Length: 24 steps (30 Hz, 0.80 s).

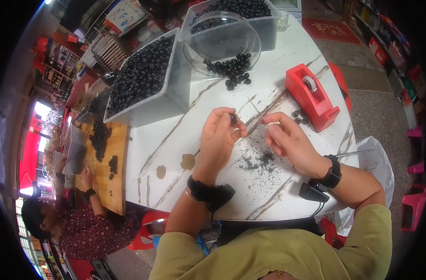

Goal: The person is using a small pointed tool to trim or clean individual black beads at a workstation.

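Observation:
My left hand (217,142) pinches a single round black bead (233,118) between thumb and fingertips above the table. Just to its right, my right hand (291,143) is closed on a thin pointed rod (255,106), whose tip sticks out up and to the left, apart from the bead. Black crumbs (262,162) lie scattered on the white marbled table (175,140) below both hands. Beyond them, several black beads (236,67) sit in and spill out of a clear round plastic container (188,56) tipped on its side.
Two translucent bins (175,95) (268,36) full of black beads stand at the far left and back. A red tape dispenser (315,100) stands right, with a few loose beads (298,116) beside it. At left, a co-worker (91,228) handles a container over a wooden table (116,163).

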Motion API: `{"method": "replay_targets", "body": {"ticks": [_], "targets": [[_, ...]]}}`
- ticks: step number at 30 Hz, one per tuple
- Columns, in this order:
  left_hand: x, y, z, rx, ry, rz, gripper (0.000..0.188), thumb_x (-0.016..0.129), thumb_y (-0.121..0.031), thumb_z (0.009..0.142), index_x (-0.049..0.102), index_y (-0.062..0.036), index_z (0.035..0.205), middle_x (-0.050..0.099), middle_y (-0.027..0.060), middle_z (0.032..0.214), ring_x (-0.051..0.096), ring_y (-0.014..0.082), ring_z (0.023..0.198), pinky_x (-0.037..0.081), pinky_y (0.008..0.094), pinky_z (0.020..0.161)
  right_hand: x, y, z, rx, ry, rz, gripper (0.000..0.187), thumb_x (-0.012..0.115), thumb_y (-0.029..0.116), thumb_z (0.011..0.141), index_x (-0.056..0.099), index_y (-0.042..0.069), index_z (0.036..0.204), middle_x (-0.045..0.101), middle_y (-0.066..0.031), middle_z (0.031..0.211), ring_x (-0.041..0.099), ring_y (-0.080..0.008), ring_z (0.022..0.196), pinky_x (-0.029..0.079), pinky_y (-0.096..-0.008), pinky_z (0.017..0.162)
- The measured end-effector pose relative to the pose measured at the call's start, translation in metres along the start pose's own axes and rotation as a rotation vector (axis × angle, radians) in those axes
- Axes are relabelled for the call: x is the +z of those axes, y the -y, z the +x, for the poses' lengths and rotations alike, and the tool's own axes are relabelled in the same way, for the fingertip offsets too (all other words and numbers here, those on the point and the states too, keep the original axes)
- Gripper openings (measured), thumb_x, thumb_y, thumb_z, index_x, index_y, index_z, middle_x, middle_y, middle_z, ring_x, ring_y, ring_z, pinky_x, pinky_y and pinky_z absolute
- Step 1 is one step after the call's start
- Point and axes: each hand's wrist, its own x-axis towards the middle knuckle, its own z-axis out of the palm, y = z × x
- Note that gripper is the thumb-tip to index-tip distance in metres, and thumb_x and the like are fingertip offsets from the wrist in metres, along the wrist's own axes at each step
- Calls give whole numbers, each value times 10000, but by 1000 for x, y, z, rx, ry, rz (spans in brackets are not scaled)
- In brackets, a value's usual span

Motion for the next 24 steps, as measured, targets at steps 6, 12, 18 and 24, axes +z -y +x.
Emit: {"method": "replay_targets", "body": {"ticks": [6, 12, 18, 24], "targets": [[4, -8, -5, -55, 59, 149, 173, 439, -11, 859, 445, 10, 1031, 524, 96, 877, 540, 154, 776, 469, 284, 723, -1, -6, 3, 46, 17, 9, 227, 388, 189, 908, 438, 64, 1090, 461, 11, 712, 359, -27, 529, 290, -160, 467], [-2, -8, -6, -102, 148, 161, 227, 481, -1, 839, 463, 16, 1065, 532, 106, 914, 533, 152, 836, 452, 269, 758, 0, -8, 3, 58, 56, 32, 252, 378, 186, 913, 428, 73, 1132, 468, 0, 734, 355, -28, 533, 288, -155, 472], [-3, -2, -5, -81, 168, 133, 228, 498, 2, 831, 475, 17, 1057, 541, 95, 912, 541, 149, 825, 443, 265, 771, 0, -9, 2, 36, 68, -2, 254, 381, 184, 913, 423, 77, 1140, 474, -3, 734, 351, -28, 521, 291, -154, 469], [-1, 3, -4, -158, 99, -28, 249, 494, 26, 818, 469, 43, 1065, 535, 92, 939, 540, 150, 838, 446, 259, 765, -2, -13, 3, 37, 58, 6, 260, 384, 181, 911, 422, 75, 1146, 478, -1, 728, 357, -29, 520, 297, -158, 466]]}}
